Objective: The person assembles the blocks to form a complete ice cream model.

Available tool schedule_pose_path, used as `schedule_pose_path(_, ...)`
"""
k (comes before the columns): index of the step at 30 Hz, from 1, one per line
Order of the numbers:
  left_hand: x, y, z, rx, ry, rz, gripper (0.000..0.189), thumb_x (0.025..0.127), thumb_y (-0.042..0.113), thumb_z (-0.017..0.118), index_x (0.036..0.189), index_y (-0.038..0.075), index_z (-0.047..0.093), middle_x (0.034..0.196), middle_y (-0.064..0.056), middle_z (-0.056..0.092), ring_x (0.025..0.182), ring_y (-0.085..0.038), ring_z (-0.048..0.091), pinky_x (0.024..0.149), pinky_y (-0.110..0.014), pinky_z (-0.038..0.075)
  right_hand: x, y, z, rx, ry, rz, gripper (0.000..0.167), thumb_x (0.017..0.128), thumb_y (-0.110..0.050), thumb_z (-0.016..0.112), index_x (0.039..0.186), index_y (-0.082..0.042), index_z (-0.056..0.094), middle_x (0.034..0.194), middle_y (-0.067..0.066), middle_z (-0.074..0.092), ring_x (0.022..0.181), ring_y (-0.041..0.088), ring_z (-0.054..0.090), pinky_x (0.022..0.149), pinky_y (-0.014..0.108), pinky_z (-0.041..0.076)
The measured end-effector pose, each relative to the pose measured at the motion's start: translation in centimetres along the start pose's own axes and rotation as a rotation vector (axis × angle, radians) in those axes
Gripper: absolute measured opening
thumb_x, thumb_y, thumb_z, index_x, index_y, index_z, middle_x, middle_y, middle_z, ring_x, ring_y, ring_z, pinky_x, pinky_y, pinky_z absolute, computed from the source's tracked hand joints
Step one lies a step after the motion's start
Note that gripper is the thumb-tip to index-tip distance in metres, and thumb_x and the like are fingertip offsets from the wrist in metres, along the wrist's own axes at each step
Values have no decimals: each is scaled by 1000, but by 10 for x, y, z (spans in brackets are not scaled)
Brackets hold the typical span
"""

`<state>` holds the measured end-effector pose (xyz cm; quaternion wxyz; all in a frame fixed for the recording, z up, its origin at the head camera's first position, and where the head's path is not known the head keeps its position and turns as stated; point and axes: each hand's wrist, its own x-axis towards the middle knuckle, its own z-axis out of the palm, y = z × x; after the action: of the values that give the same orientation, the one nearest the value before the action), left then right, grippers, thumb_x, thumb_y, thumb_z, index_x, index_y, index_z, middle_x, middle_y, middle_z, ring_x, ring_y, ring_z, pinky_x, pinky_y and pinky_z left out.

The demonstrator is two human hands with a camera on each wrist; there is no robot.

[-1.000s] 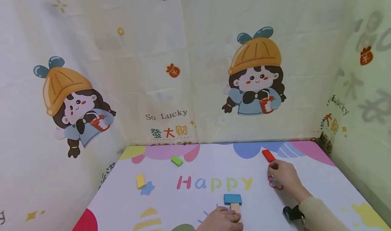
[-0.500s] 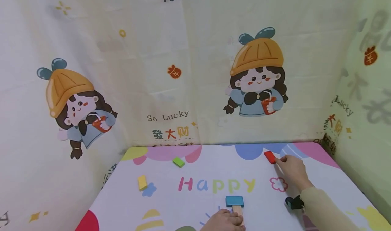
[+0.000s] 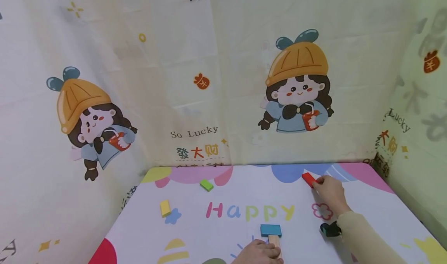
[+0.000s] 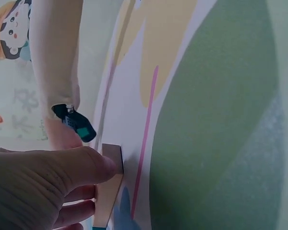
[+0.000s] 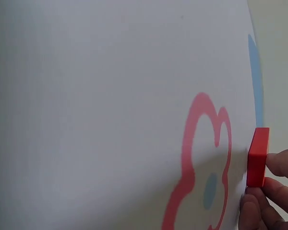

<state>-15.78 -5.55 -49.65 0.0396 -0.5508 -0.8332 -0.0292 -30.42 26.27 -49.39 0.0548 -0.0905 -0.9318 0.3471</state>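
In the head view my right hand (image 3: pixel 331 192) pinches the near end of a red rectangular block (image 3: pixel 309 179) at the back right of the table. The right wrist view shows thumb and fingers at one end of that red block (image 5: pixel 258 158). At the front, my left hand (image 3: pixel 259 253) holds a plain wooden block (image 3: pixel 274 240) between thumb and fingers, covering part of it. A blue block (image 3: pixel 270 230) lies crosswise at its far end, the two making a T. From the left wrist, the thumb presses the wooden block (image 4: pixel 108 203).
A yellow block (image 3: pixel 165 208) and a green block (image 3: pixel 206 185) lie on the left side of the printed tabletop (image 3: pixel 241 190). A printed cloth wall (image 3: pixel 237 147) rises behind the table. A black wrist device (image 3: pixel 330 229) sits on the right wrist.
The right hand has closed its fingertips on the red block, which has edged slightly left against the printed tabletop. The left hand keeps its hold on the wooden block. The head view has shifted a little.
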Motion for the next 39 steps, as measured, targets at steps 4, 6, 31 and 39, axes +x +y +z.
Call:
schedule_pose_path(4, -1, 0, 2, 29, 28, -5, 33, 105, 44, 56, 126, 27, 76, 125, 13, 73, 117, 3, 64, 96, -10, 45, -2, -7, 3, 5, -9, 0, 34, 97, -16, 65, 116, 13, 64, 109, 31, 67, 93, 40, 59, 76, 47, 52)
schedule_pose_path(6, -1, 1, 2, 37, 36, -5, 33, 105, 43, 56, 126, 27, 76, 125, 13, 73, 118, 3, 65, 96, -10, 45, -3, -10, 6, 11, -9, -3, 33, 96, -15, 65, 116, 12, 65, 109, 30, 68, 92, 39, 59, 74, 44, 51)
schedule_pose_path(31, 2, 2, -7, -66, -172, -91, 44, 104, 50, 56, 140, 29, 66, 140, 15, 64, 129, 5, 56, 103, -15, 45, -18, -36, 29, 43, -119, -66, 33, 93, -18, 70, 119, 3, 71, 113, 23, 71, 95, 32, 61, 81, 47, 53)
schedule_pose_path(39, 2, 3, -7, -85, -182, -106, 44, 103, 50, 57, 140, 29, 65, 140, 16, 63, 129, 6, 56, 104, -16, 45, -22, -39, 35, 61, -148, -68, 32, 95, -17, 69, 120, 2, 71, 114, 21, 72, 98, 31, 62, 85, 49, 54)
